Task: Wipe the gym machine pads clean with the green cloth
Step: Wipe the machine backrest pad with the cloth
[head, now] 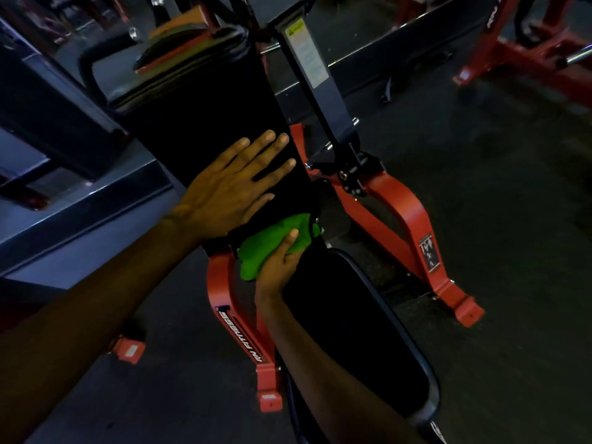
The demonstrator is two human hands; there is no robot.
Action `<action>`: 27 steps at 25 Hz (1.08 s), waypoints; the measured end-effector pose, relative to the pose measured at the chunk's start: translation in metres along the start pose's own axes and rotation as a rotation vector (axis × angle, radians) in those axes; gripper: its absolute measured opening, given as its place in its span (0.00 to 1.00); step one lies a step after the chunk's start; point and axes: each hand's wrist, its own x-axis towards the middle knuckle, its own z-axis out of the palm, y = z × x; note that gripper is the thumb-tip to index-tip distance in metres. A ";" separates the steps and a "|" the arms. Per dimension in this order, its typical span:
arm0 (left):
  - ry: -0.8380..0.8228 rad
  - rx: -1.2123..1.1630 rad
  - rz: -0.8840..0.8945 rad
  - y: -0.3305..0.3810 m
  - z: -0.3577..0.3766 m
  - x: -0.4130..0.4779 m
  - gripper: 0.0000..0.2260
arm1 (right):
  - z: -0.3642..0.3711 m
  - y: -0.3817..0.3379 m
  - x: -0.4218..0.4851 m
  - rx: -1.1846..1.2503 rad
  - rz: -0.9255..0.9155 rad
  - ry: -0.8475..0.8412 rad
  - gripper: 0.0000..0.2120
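Nearest us: our left forearm crosses the lower left corner, and our right forearm rises from the bottom edge over the seat pad.
Progress: we judge ourselves mid-wipe, working at the foot of the back pad. Both pads are black and dimly lit, so we cannot tell which parts are already clean. The seat pad and the back pad's upper stretch may remain to be done.
Left hand: our left hand lies flat on the lower back pad, its fingers straight and spread, holding nothing. We take it to be steadying the pad.
Right hand: our right hand grips the green cloth, thumb on top and the other fingers curled beneath.
Green cloth: bunched up and pressed against the bottom end of the back pad, where it meets the seat pad, just below our left hand.
Machine: the red frame stands on the dark floor.
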 end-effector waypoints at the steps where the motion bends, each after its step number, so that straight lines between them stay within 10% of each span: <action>1: 0.002 0.001 0.020 -0.004 -0.001 -0.001 0.26 | 0.005 -0.002 -0.012 0.065 0.087 0.010 0.09; 6: -0.021 -0.004 0.051 -0.012 0.000 -0.004 0.27 | -0.002 0.011 -0.050 0.075 0.295 -0.120 0.14; 14: 0.106 -0.001 -0.052 -0.033 -0.007 -0.022 0.27 | -0.035 -0.029 -0.003 -0.570 -0.677 -0.304 0.31; 27: 0.117 0.002 -0.042 -0.045 -0.010 -0.030 0.29 | -0.017 -0.028 0.032 -0.826 -0.978 -0.381 0.33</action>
